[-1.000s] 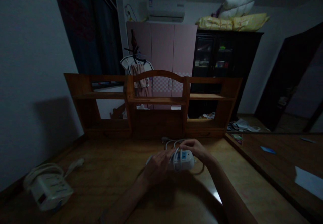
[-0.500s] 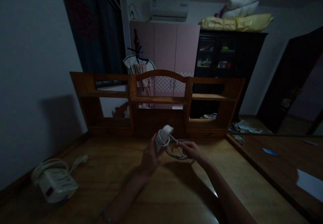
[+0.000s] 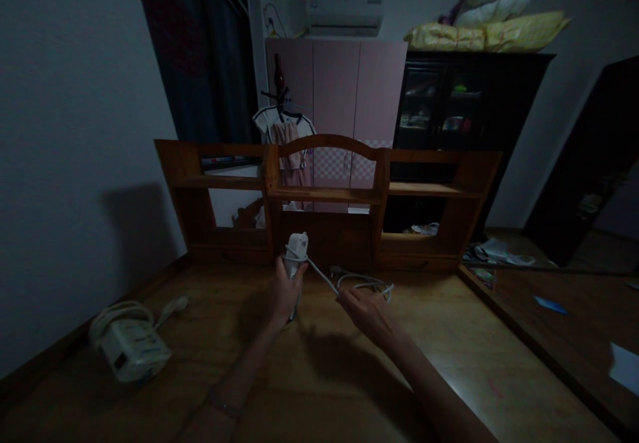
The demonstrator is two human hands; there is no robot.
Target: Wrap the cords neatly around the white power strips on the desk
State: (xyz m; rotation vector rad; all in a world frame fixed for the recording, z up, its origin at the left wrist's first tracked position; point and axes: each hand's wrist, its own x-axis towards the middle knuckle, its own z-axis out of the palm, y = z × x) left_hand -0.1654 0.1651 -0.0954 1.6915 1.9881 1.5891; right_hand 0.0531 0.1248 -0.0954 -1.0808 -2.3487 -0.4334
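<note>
My left hand (image 3: pixel 285 293) grips a narrow white power strip (image 3: pixel 298 247) and holds it upright above the desk. A turn of its pale cord (image 3: pixel 323 275) goes around the strip's body. From there the cord runs down to my right hand (image 3: pixel 364 310), whose fingers are closed on it. Beyond my right hand, more cord lies in a loose loop on the desk, with what looks like a plug (image 3: pixel 338 271) at its far left. Part of the strip is hidden by my left fingers.
On the left of the wooden desk (image 3: pixel 239 376) sits a boxy white socket block (image 3: pixel 136 350) with a coiled cord. A wooden shelf unit (image 3: pixel 327 195) stands along the back edge. Right of the desk's raised edge lie a blue card (image 3: pixel 550 304) and white paper (image 3: pixel 624 366).
My left hand has moved left with the power strip, now turned more upright. My right hand has come slightly nearer and left, and the cord between both hands is longer and straighter.
</note>
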